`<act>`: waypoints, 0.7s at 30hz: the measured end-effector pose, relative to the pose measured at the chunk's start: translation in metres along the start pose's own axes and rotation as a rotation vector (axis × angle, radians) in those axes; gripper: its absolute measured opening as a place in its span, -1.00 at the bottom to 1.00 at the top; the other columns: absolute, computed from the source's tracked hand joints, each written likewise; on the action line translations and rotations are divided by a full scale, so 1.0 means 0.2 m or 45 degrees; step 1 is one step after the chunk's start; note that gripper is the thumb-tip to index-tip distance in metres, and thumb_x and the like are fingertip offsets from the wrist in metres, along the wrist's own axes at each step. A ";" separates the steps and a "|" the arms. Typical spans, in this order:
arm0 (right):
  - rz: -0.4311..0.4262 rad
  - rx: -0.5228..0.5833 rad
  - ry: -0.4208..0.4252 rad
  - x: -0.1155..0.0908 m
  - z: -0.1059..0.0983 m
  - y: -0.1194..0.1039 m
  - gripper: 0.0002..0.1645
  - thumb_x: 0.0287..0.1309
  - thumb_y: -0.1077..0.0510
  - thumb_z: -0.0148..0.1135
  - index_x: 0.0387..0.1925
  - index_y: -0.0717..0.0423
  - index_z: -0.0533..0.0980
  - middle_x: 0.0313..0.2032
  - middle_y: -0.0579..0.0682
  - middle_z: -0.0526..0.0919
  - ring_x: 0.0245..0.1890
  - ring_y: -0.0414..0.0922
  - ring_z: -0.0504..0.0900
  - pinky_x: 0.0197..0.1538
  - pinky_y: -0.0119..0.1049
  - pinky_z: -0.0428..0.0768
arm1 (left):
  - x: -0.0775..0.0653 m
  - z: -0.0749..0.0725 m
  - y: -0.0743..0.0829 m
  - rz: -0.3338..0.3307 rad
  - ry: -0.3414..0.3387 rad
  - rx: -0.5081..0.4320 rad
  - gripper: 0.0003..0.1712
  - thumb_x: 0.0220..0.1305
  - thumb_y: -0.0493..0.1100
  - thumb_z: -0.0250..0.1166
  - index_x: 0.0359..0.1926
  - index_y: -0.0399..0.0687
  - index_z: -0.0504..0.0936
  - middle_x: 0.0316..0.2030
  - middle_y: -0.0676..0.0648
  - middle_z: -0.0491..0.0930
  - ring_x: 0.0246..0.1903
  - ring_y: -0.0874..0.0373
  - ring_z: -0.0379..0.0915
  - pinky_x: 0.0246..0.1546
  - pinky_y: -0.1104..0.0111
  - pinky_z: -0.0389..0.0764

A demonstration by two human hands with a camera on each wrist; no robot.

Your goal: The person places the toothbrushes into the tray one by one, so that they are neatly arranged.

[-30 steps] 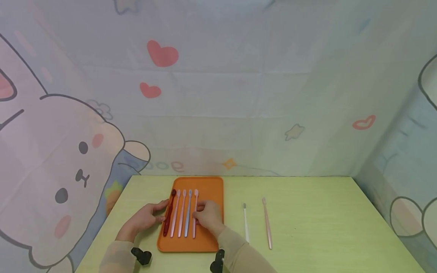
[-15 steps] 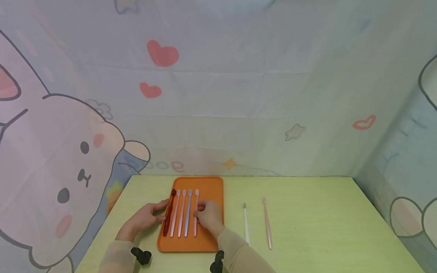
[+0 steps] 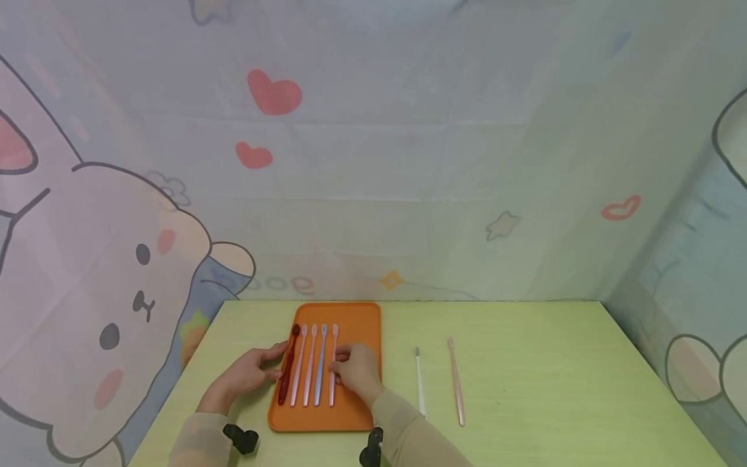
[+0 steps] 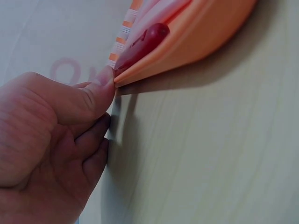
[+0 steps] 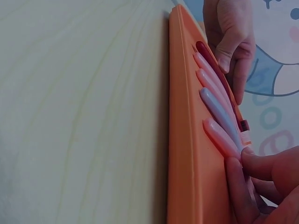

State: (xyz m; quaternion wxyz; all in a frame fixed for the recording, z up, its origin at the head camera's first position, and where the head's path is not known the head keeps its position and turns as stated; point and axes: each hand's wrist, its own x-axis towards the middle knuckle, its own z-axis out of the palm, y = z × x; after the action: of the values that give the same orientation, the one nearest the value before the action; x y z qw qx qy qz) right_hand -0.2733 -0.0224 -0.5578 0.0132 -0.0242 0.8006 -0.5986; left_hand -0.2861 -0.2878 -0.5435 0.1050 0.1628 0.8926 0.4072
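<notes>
The right hand [image 3: 357, 371] pinches a pink toothbrush [image 3: 332, 389] between thumb and fingers, over the orange tray [image 3: 327, 423]. In the right wrist view this toothbrush's handle end [image 5: 219, 137] sticks out past the fingertips, low over the tray floor. To its left lie a blue toothbrush [image 3: 320, 370], two more pink toothbrushes [image 3: 309, 370] and, by the left rim, a dark red toothbrush [image 3: 286, 376], roughly side by side with bristle heads at the far end. The left hand [image 3: 248, 374] rests against the tray's left edge, thumb and fingers spread along it; its thumb touches the rim in the left wrist view.
Right of the tray, a white toothbrush [image 3: 419, 383] and a pale pink toothbrush [image 3: 457, 383] lie on the light green table [image 3: 543, 376]. A printed cloth backdrop [image 3: 373, 162] rises behind the table's far edge.
The pinched pink toothbrush shifts slightly right, then back left toward the blue one, with the right hand. The left hand stays at the tray's edge.
</notes>
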 end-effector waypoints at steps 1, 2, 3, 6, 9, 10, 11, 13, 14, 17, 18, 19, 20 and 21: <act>0.002 0.002 -0.003 0.00 0.00 0.00 -0.74 0.22 0.45 0.45 -0.04 0.41 0.68 -0.36 -0.05 0.67 -0.57 -0.24 0.67 -0.49 -0.36 0.70 | 0.00 0.00 0.00 0.003 0.001 0.007 -0.21 0.34 -0.30 0.45 0.53 -0.34 0.39 0.51 -0.39 0.31 0.54 -0.42 0.10 0.51 -0.28 0.11; 0.004 0.003 -0.007 0.00 0.00 0.00 -0.73 0.23 0.45 0.45 -0.03 0.41 0.68 -0.36 -0.05 0.68 -0.56 -0.24 0.67 -0.48 -0.36 0.70 | 0.00 0.00 0.00 -0.004 0.004 0.000 -0.21 0.34 -0.30 0.45 0.53 -0.33 0.40 0.51 -0.39 0.31 0.54 -0.41 0.10 0.51 -0.28 0.10; 0.005 0.001 -0.009 0.00 0.00 -0.01 -0.73 0.23 0.44 0.45 -0.03 0.41 0.68 -0.35 -0.05 0.68 -0.55 -0.24 0.67 -0.48 -0.36 0.70 | 0.00 0.00 0.00 -0.009 0.005 0.002 -0.21 0.34 -0.30 0.44 0.54 -0.32 0.40 0.52 -0.38 0.31 0.54 -0.41 0.10 0.52 -0.28 0.10; 0.007 -0.010 -0.016 -0.01 -0.01 -0.01 -0.72 0.23 0.43 0.45 -0.02 0.42 0.68 -0.35 -0.06 0.67 -0.54 -0.24 0.68 -0.48 -0.37 0.71 | 0.00 0.00 0.00 -0.025 0.006 0.003 -0.21 0.35 -0.31 0.44 0.55 -0.31 0.39 0.52 -0.37 0.30 0.55 -0.40 0.10 0.52 -0.28 0.09; 0.010 -0.014 -0.021 -0.01 -0.01 -0.02 -0.72 0.23 0.43 0.45 -0.01 0.42 0.68 -0.37 -0.06 0.66 -0.54 -0.24 0.68 -0.48 -0.37 0.71 | 0.00 0.00 0.00 -0.035 0.005 -0.006 -0.20 0.34 -0.32 0.44 0.55 -0.30 0.38 0.53 -0.37 0.30 0.55 -0.40 0.09 0.52 -0.27 0.09; 0.009 -0.016 -0.023 -0.01 -0.01 -0.02 -0.71 0.23 0.43 0.45 -0.01 0.43 0.68 -0.37 -0.05 0.65 -0.54 -0.24 0.68 -0.48 -0.37 0.71 | 0.00 0.00 0.00 -0.029 0.001 -0.003 -0.20 0.34 -0.31 0.44 0.55 -0.31 0.38 0.52 -0.38 0.30 0.55 -0.41 0.09 0.52 -0.28 0.10; 0.012 -0.012 -0.025 -0.02 -0.01 -0.02 -0.71 0.23 0.43 0.45 -0.01 0.43 0.68 -0.37 -0.05 0.65 -0.53 -0.24 0.68 -0.47 -0.37 0.71 | 0.00 0.00 0.00 -0.023 -0.002 -0.003 -0.20 0.34 -0.31 0.44 0.55 -0.32 0.38 0.52 -0.39 0.30 0.54 -0.42 0.10 0.51 -0.28 0.11; 0.020 -0.007 -0.031 -0.02 -0.02 -0.02 -0.70 0.24 0.42 0.46 0.01 0.43 0.68 -0.37 -0.05 0.64 -0.52 -0.23 0.68 -0.46 -0.36 0.71 | 0.00 0.00 0.00 -0.012 -0.004 -0.008 -0.19 0.33 -0.31 0.45 0.54 -0.34 0.38 0.52 -0.40 0.30 0.54 -0.43 0.10 0.50 -0.29 0.11; 0.014 -0.012 -0.032 -0.02 -0.02 -0.02 -0.69 0.24 0.42 0.46 0.01 0.44 0.68 -0.36 -0.05 0.64 -0.51 -0.23 0.68 -0.46 -0.36 0.71 | 0.00 0.00 0.00 -0.007 -0.008 -0.005 -0.19 0.33 -0.31 0.45 0.54 -0.35 0.38 0.51 -0.41 0.30 0.53 -0.43 0.10 0.50 -0.29 0.12; 0.023 -0.006 -0.038 -0.02 -0.02 -0.02 -0.67 0.25 0.41 0.45 0.04 0.45 0.67 -0.34 -0.04 0.64 -0.48 -0.23 0.69 -0.43 -0.35 0.72 | 0.00 0.00 0.00 -0.010 -0.008 -0.015 -0.19 0.33 -0.31 0.45 0.54 -0.34 0.38 0.52 -0.40 0.30 0.54 -0.42 0.10 0.51 -0.28 0.11; 0.024 -0.002 -0.040 -0.02 -0.03 -0.02 -0.66 0.25 0.41 0.45 0.05 0.46 0.66 -0.33 -0.03 0.64 -0.47 -0.22 0.69 -0.43 -0.34 0.73 | 0.00 0.00 0.00 -0.009 -0.009 -0.003 -0.19 0.34 -0.30 0.45 0.54 -0.34 0.38 0.52 -0.40 0.29 0.54 -0.43 0.10 0.50 -0.29 0.11; 0.022 0.000 -0.039 -0.02 -0.03 -0.02 -0.65 0.26 0.41 0.45 0.05 0.47 0.66 -0.32 -0.03 0.64 -0.46 -0.21 0.70 -0.42 -0.34 0.73 | 0.00 0.00 0.00 -0.015 -0.009 -0.005 -0.19 0.34 -0.30 0.45 0.54 -0.33 0.38 0.52 -0.39 0.29 0.54 -0.42 0.09 0.51 -0.28 0.10; 0.023 0.005 -0.038 -0.02 -0.03 -0.02 -0.65 0.25 0.41 0.45 0.06 0.47 0.65 -0.31 -0.02 0.64 -0.45 -0.21 0.70 -0.41 -0.34 0.74 | 0.00 0.00 -0.01 -0.018 -0.009 -0.004 -0.20 0.35 -0.30 0.45 0.55 -0.31 0.38 0.53 -0.39 0.29 0.55 -0.41 0.09 0.52 -0.28 0.10; 0.030 0.016 -0.038 -0.02 -0.04 -0.02 -0.64 0.25 0.41 0.44 0.07 0.48 0.65 -0.30 -0.01 0.64 -0.44 -0.20 0.71 -0.40 -0.33 0.74 | 0.01 0.00 -0.01 -0.020 -0.007 -0.004 -0.20 0.35 -0.30 0.44 0.55 -0.31 0.38 0.53 -0.38 0.28 0.55 -0.41 0.08 0.52 -0.28 0.09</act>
State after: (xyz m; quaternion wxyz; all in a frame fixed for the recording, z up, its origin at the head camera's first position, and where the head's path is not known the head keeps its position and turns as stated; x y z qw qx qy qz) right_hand -0.2696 -0.0168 -0.5510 0.0323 -0.0237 0.7968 -0.6029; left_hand -0.2877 -0.2891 -0.5449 0.1108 0.1567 0.8929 0.4074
